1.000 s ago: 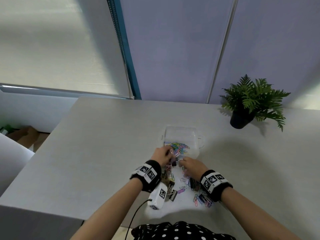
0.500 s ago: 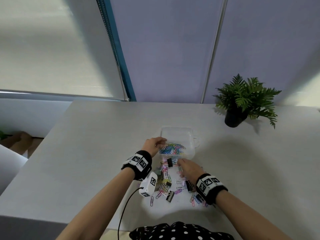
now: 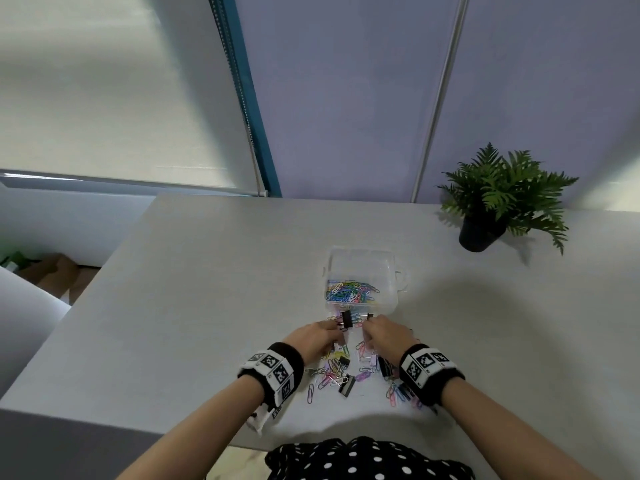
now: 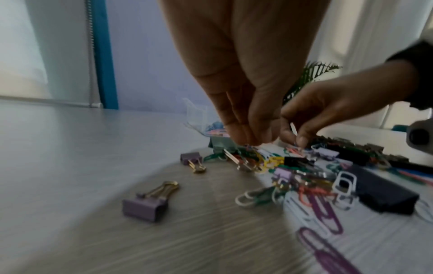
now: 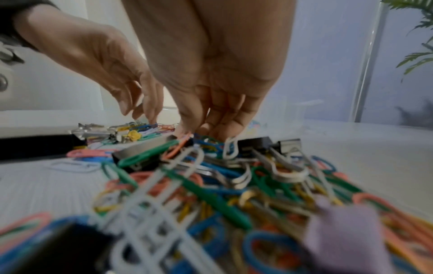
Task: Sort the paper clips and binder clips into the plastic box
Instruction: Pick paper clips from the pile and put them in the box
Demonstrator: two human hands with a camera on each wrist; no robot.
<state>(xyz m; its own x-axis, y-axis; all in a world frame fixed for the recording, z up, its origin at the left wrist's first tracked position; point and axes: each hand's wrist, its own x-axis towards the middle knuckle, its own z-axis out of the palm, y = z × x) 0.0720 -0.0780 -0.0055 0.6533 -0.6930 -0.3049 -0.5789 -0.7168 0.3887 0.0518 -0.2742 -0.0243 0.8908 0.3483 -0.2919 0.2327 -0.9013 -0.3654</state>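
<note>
Paper clips (image 3: 334,370) in pink, green, blue, yellow and white lie tangled with black and lilac binder clips (image 3: 346,387) in a loose heap on the counter (image 3: 194,306), on the person's side of the plastic box (image 3: 362,268). Left hand (image 3: 313,339) reaches down into the heap with its fingertips (image 4: 243,137) bunched together on the clips; whether this grip has pinched one, I cannot tell. Right hand (image 3: 386,336) does likewise, its fingertips (image 5: 187,129) curled down among the clips, and here too the grip is not clear. One black binder clip (image 3: 346,319) lies just beyond the fingers, touching or nearly touching the box's near wall, its long axis running roughly away from the person. The clips in the heap point every way. The clear box stands with its long axis running away from the person; its near compartment holds a mass of coloured paper clips (image 3: 351,291), and a small tab sticks out on its right side. A potted fern (image 3: 502,192) stands far right.
</note>
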